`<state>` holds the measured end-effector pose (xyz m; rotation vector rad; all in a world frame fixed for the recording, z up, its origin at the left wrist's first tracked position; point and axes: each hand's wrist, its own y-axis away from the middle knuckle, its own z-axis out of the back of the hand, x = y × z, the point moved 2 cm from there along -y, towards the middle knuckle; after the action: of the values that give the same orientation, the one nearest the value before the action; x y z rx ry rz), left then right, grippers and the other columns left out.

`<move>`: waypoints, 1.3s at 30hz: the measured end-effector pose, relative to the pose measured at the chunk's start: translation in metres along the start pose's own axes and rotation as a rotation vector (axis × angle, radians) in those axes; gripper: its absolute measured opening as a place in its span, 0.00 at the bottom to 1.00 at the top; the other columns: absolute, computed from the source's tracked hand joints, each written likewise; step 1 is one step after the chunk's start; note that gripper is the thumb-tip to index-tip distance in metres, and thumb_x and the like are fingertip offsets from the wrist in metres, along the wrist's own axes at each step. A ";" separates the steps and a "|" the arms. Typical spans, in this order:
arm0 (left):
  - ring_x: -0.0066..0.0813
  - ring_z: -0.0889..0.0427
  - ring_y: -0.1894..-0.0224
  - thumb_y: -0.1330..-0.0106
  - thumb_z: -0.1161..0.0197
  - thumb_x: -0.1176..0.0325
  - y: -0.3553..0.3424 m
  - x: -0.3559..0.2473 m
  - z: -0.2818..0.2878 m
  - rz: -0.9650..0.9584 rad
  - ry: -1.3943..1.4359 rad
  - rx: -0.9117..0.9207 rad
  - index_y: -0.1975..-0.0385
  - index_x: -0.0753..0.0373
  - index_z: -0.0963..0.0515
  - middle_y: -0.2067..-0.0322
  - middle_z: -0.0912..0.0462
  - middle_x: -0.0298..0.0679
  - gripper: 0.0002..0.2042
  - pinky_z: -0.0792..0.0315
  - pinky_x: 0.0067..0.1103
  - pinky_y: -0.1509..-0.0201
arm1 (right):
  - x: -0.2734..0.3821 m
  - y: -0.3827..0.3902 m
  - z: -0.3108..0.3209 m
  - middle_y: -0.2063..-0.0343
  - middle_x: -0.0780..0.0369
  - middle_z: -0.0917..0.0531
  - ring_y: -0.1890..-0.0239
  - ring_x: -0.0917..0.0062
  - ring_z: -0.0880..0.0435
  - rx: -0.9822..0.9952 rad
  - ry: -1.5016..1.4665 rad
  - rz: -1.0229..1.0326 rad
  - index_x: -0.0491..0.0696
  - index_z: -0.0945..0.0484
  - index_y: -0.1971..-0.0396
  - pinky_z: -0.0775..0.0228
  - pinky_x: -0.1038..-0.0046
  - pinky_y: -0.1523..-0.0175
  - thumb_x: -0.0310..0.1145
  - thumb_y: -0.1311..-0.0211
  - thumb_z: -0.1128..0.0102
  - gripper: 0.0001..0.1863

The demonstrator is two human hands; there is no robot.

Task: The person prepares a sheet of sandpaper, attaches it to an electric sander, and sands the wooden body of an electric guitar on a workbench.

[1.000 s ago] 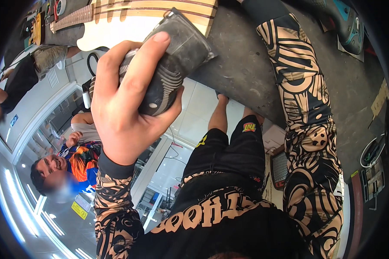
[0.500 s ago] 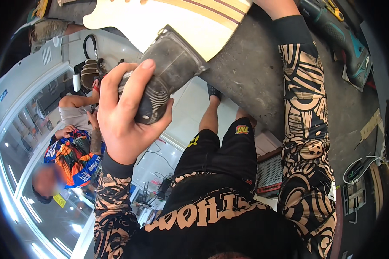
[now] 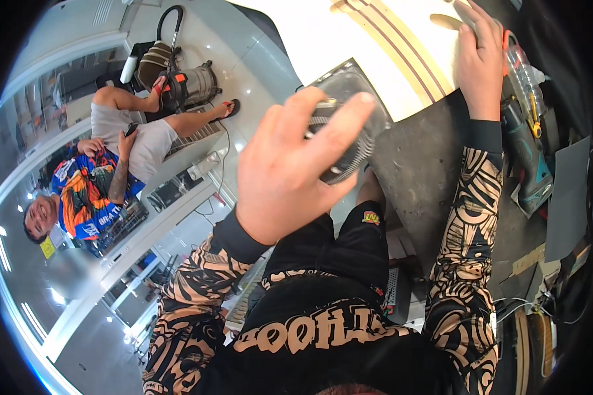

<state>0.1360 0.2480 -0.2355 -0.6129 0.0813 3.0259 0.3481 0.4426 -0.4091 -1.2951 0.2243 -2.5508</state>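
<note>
My left hand [image 3: 283, 158] wraps around a black sheet sander [image 3: 344, 79], its square base at the near edge of a pale wooden guitar body [image 3: 356, 43]. Dark and light stripes run lengthwise through the wood. My fingers cover much of the sander's grip, and its underside is hidden. On the right side of the guitar body lies my right hand [image 3: 482, 59], fingers stretched out over the wood beside an oval opening [image 3: 445, 22]. It holds no tool.
The guitar body lies on a dark grey workbench [image 3: 422, 155]. To its right are a teal-and-black power tool [image 3: 534, 181], a clear bottle [image 3: 522, 72] and a grey sheet [image 3: 568, 197]. At left, a person [image 3: 105, 171] sits near a shop vacuum [image 3: 194, 82].
My view has swung, so the guitar body sits farther right. My left hand and the sander appear farther right and slightly lower. My right hand now shows fully on the wood.
</note>
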 end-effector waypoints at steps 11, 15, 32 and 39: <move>0.45 0.12 0.46 0.47 0.16 0.74 0.021 0.039 0.003 0.209 0.013 -0.135 0.28 0.57 0.19 0.41 0.18 0.48 0.40 0.16 0.34 0.42 | 0.007 0.006 -0.013 0.34 0.46 0.19 0.29 0.51 0.24 0.017 0.015 0.026 0.37 0.17 0.47 0.38 0.58 0.20 0.21 0.23 0.47 0.13; 0.48 0.13 0.48 0.49 0.14 0.69 0.027 0.016 -0.012 0.206 0.015 -0.148 0.29 0.51 0.18 0.43 0.18 0.48 0.40 0.15 0.36 0.46 | -0.023 0.010 -0.023 0.29 0.53 0.19 0.24 0.57 0.24 0.035 -0.024 0.120 0.48 0.14 0.36 0.32 0.61 0.21 0.25 0.20 0.45 0.19; 0.48 0.13 0.49 0.46 0.17 0.72 0.037 0.059 0.007 0.345 0.058 -0.199 0.29 0.53 0.20 0.43 0.19 0.47 0.39 0.16 0.35 0.45 | -0.012 0.014 -0.028 0.31 0.52 0.20 0.28 0.59 0.24 0.044 0.028 0.139 0.47 0.13 0.39 0.32 0.62 0.23 0.28 0.18 0.47 0.17; 0.46 0.13 0.47 0.43 0.17 0.72 0.037 0.050 0.004 0.335 0.027 -0.158 0.28 0.55 0.21 0.41 0.19 0.46 0.38 0.16 0.34 0.43 | -0.015 0.016 -0.025 0.32 0.53 0.18 0.28 0.62 0.24 0.039 0.009 0.143 0.46 0.11 0.40 0.33 0.63 0.22 0.28 0.19 0.47 0.18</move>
<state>0.0860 0.2135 -0.2495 -0.7182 -0.0617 3.3726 0.3395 0.4326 -0.4392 -1.2085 0.2586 -2.4291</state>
